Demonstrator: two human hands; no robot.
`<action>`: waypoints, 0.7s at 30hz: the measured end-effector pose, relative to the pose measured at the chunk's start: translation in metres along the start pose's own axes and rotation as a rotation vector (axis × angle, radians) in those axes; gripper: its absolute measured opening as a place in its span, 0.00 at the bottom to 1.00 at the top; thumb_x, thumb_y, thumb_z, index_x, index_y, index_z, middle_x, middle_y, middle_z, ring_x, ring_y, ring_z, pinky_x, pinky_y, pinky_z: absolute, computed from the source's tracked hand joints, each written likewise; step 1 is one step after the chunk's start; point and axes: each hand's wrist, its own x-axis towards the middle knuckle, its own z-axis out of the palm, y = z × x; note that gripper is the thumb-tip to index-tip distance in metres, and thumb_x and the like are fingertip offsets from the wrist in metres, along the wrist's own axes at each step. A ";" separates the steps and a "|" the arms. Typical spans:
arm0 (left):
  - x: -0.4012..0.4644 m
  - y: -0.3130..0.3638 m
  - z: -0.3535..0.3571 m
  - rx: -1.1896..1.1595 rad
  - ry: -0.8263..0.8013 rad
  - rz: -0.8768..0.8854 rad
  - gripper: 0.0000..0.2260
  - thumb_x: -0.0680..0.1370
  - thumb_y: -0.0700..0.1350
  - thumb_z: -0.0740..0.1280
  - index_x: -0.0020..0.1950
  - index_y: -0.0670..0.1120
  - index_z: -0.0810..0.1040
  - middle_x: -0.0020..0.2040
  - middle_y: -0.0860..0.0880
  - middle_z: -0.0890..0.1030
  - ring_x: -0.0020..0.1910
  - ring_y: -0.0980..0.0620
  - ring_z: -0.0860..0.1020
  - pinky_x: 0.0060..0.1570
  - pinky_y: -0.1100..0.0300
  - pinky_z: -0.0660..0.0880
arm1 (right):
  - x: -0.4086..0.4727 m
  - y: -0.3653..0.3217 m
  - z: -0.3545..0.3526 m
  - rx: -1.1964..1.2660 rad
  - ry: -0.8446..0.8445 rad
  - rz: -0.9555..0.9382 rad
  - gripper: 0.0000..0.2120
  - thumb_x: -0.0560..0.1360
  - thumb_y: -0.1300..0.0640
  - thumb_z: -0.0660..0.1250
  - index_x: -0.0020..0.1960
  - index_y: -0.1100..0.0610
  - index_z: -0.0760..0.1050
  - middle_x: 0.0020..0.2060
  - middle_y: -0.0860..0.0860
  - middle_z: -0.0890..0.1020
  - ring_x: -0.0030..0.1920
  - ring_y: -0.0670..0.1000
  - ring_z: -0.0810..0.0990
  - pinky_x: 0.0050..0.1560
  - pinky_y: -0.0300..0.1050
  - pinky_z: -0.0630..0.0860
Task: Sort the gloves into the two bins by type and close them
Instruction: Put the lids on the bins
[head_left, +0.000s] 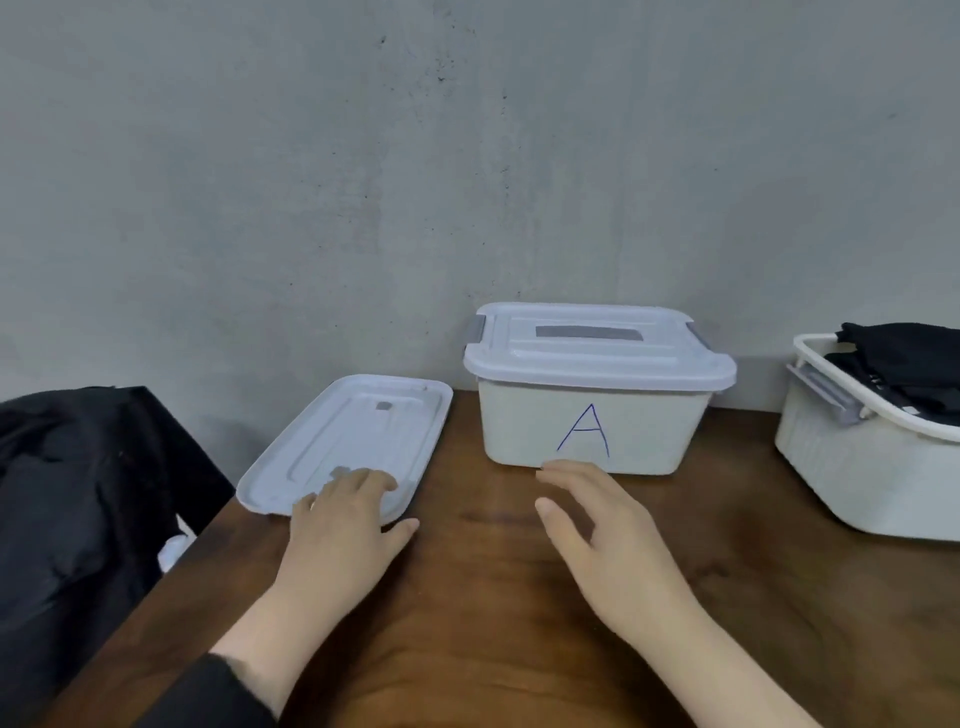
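On the dark brown wooden bench (467, 623), the left hand (343, 535) lies with relaxed fingers (363, 480) resting on the near edge of a loose white plastic lid (353, 441). The right hand (602, 535) hovers with fingers spread wide, holding nothing. Just beyond it stands a lidded white plastic bin marked "A" (592, 415). Far right, an open white plastic bin (857, 467) holds black gloves (904, 364).

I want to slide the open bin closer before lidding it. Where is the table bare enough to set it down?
Bare wood lies between bin A and the open bin holding dark gloves, and along the near table edge. It is crowded at left: the loose lid under the left hand. The right hand hovers before bin A.
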 end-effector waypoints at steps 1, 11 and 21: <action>-0.003 -0.005 0.001 -0.014 -0.020 0.006 0.18 0.78 0.62 0.64 0.64 0.56 0.73 0.62 0.58 0.76 0.62 0.53 0.74 0.62 0.54 0.69 | -0.004 0.000 0.012 -0.029 -0.093 0.023 0.21 0.82 0.42 0.60 0.74 0.42 0.69 0.70 0.30 0.66 0.68 0.25 0.60 0.72 0.29 0.58; -0.009 0.001 -0.015 -0.104 0.273 0.056 0.09 0.83 0.48 0.60 0.44 0.48 0.71 0.35 0.52 0.76 0.34 0.48 0.75 0.37 0.49 0.75 | -0.024 -0.014 0.033 -0.261 -0.236 0.072 0.25 0.84 0.41 0.55 0.79 0.43 0.59 0.78 0.37 0.61 0.79 0.43 0.56 0.73 0.34 0.46; -0.054 0.053 -0.131 -0.652 0.722 0.093 0.01 0.85 0.48 0.56 0.54 0.53 0.66 0.40 0.60 0.73 0.37 0.66 0.74 0.33 0.72 0.65 | -0.035 -0.023 0.008 0.210 0.089 0.098 0.25 0.80 0.38 0.59 0.76 0.38 0.63 0.75 0.32 0.64 0.75 0.34 0.61 0.77 0.43 0.62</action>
